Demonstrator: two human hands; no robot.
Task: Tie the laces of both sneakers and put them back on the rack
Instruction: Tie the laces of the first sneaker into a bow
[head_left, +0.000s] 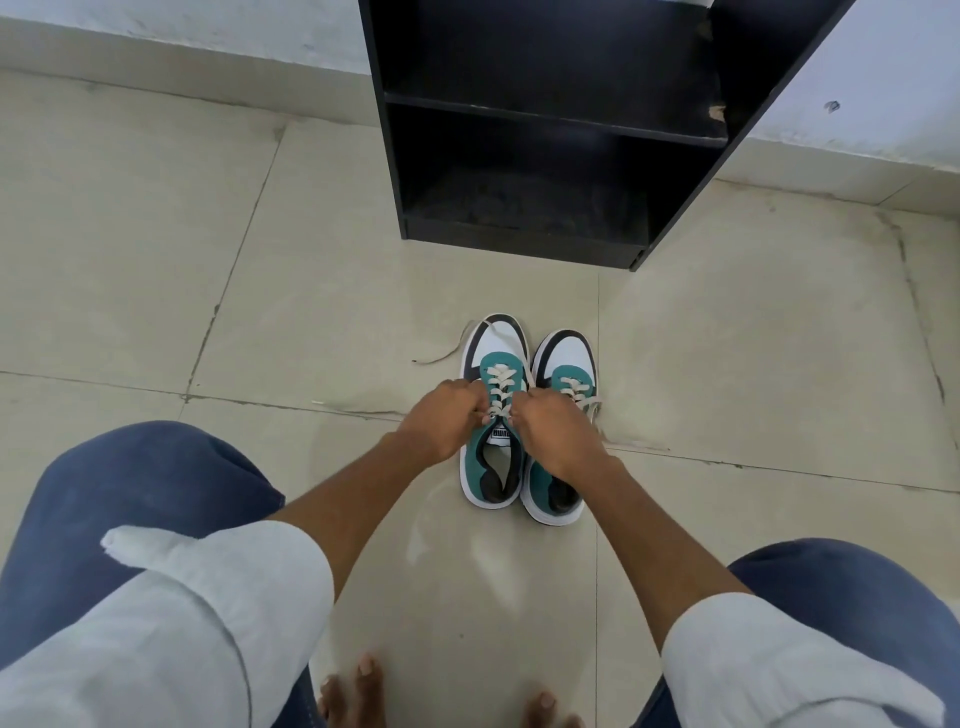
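Note:
Two teal, white and black sneakers stand side by side on the tiled floor, toes pointing away from me toward the rack. My left hand (441, 418) and my right hand (550, 431) meet over the top of the left sneaker (496, 364), each pinching its cream lace near the tongue. One loose lace end (441, 354) trails on the floor left of that shoe. My right hand partly covers the right sneaker (569, 364), whose lace hangs loose at its right side. The black rack (519, 239) stands just beyond the shoes, both visible shelves bare.
My knees in blue trousers sit at the lower left and lower right, bare toes (363, 686) at the bottom edge. A white wall with a low skirting (208, 78) runs behind the rack. Beige floor tiles (156, 260) spread to both sides.

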